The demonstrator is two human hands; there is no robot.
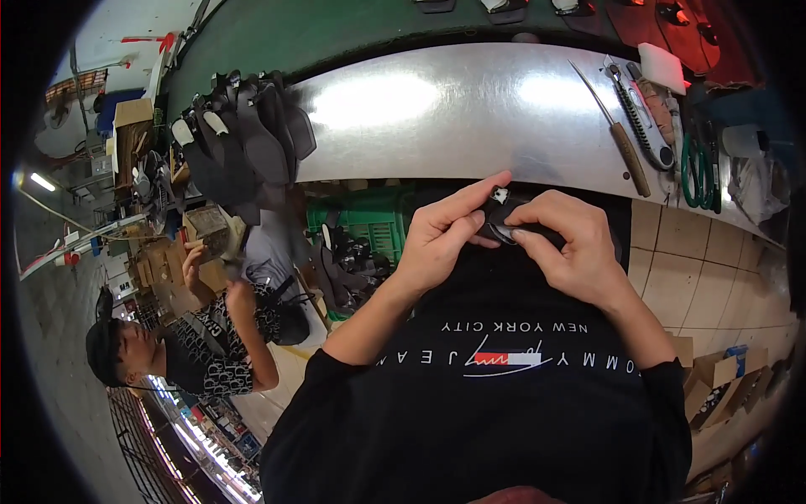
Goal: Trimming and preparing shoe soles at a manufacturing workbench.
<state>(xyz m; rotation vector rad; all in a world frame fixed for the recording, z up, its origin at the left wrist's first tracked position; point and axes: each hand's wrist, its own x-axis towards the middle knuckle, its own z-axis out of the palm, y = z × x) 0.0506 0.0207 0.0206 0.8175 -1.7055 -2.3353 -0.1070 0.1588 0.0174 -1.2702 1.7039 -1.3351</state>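
Note:
In front of my chest, just off the near edge of the metal bench (478, 147), I hold a dark sandal (499, 215) between both hands. A small white patch shows at its upper end. My left hand (437, 244) grips it from the left, thumb on top and index finger stretched along it. My right hand (573, 245) pinches a dark edge or strap of the same sandal between thumb and fingers. The hands hide much of it, and whether a small tool sits in the right fingers cannot be made out.
At the bench's left lie stacked dark sandals (269, 134). On its right are an awl (625, 147), a utility knife (640, 118), green-handled scissors (695, 172) and a white block (662, 67). Below stands a green crate (378, 223); another person (201, 336) works at left.

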